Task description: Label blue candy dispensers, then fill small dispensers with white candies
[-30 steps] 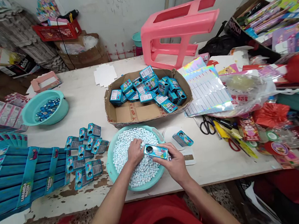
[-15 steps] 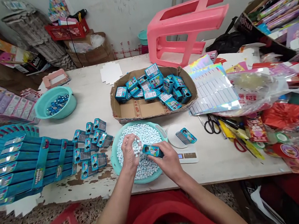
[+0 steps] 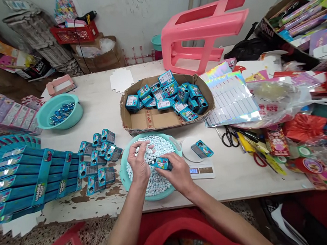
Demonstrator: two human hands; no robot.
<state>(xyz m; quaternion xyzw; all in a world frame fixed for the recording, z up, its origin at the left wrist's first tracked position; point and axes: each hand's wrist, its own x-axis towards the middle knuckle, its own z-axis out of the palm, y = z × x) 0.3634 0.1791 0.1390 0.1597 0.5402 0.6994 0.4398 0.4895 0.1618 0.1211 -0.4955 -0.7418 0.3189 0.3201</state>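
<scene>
My left hand (image 3: 139, 161) is cupped around several white candies, above the left part of a turquoise basin (image 3: 123, 174) full of white candies (image 3: 160, 187). Between the fingers and thumb of my right hand (image 3: 178, 171) is a small blue box (image 3: 160, 163), tilted over the basin with its round opening towards my left hand. Beside the basin, another blue box (image 3: 202, 149) lies on the round plate of a white scale (image 3: 194, 173), whose display is lit.
Behind the basin stands a cardboard tray (image 3: 137, 121) of blue boxes. Small boxes (image 3: 98, 158) and long blue packs (image 3: 43, 181) lie left, below a bowl (image 3: 75, 118) of blue pieces. Scissors (image 3: 230, 137), holographic sheets (image 3: 232, 102) and a pink stool (image 3: 201, 29) are right and behind.
My left hand has tilted and moved slightly left and up with the candies. The box in my right hand has shifted left and up, still by my left fingers. The scale display now shows digits.
</scene>
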